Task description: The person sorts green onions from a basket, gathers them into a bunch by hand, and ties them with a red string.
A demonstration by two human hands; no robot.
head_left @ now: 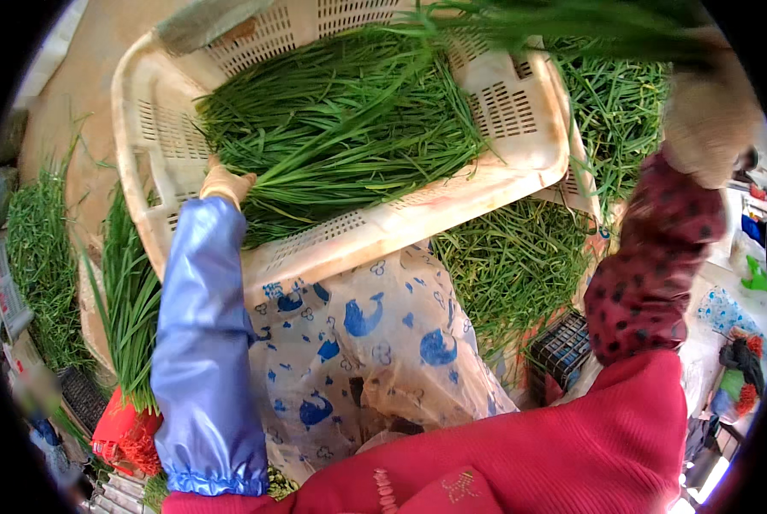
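Note:
A cream plastic crate with slotted walls stands tilted in front of me, holding a thick layer of long flat green chives. My left hand, gloved, is inside its near left corner, fingers closed around the pale ends of some chives. Far out to the upper right is my right hand, also gloved and smeared by motion. It grips a blurred bunch of chives whose leaves stretch left over the crate's far right corner.
Loose chives are heaped beneath and right of the crate, with another pile at far left. More chives lean beside my left sleeve, above a red bag. A dark slotted crate stands low right. A whale-print apron covers my lap.

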